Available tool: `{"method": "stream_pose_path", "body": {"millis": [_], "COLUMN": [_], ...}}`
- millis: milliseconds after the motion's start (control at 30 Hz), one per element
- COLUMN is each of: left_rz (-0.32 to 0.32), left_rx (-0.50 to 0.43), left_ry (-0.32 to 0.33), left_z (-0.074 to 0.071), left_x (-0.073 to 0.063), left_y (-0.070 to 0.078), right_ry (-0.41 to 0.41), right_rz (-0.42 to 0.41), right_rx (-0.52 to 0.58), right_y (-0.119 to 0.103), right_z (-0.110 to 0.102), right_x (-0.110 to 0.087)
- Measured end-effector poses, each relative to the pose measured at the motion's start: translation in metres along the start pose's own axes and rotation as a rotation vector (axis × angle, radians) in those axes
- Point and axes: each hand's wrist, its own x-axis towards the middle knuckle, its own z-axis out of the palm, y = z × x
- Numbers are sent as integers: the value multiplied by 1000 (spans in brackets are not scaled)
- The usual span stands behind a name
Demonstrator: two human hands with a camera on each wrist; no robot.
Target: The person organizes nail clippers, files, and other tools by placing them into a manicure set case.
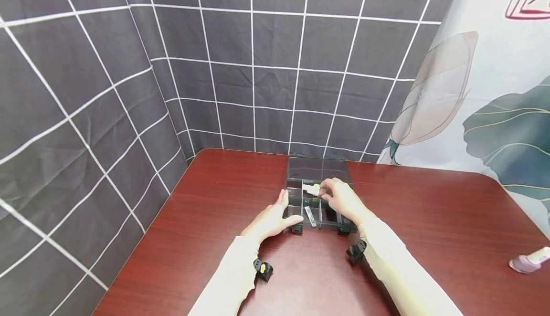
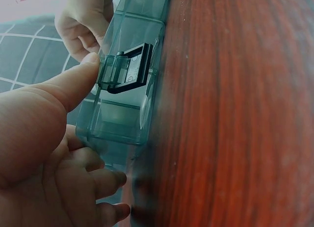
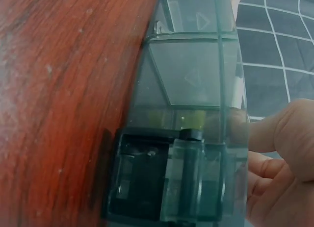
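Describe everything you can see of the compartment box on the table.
The compartment box is clear, green-tinted, apparently plastic. Thin dividers split its inside; two black latches are on the near side. It sits on the red-brown table, lid open toward the far side. A slim silvery item lies in a near compartment. The left hand touches the near edge with its thumb; the right hand holds a small white item over it, contact unclear.

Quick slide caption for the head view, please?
Left hand touching an open, divided box on a reddish table, right hand pinching a small white-and-yellow item.
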Motion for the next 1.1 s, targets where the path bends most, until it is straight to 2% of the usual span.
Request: {"method": "stream_pose_path", "body": {"millis": [133, 300, 433, 700, 1100], "left_rz": [2, 8, 6, -4, 1], "left_rx": [1, 6, 14, 0, -20], "left_ry": [0, 0, -1, -9, -1], "left_z": [2, 5, 7, 8, 0], "left_x": [0, -1, -1, 1, -3], "left_y": [2, 4, 4, 0, 3], "right_ry": [-17, -65, -61, 33, 179], "right_rz": [-29, -8, -12, 13, 83], "right_rx": [12, 15, 30, 94, 151], "right_y": [1, 3, 4, 6, 16], "right_z": [0, 2, 1, -9, -23], "right_x": [-1, -3, -6, -14, -29]}}
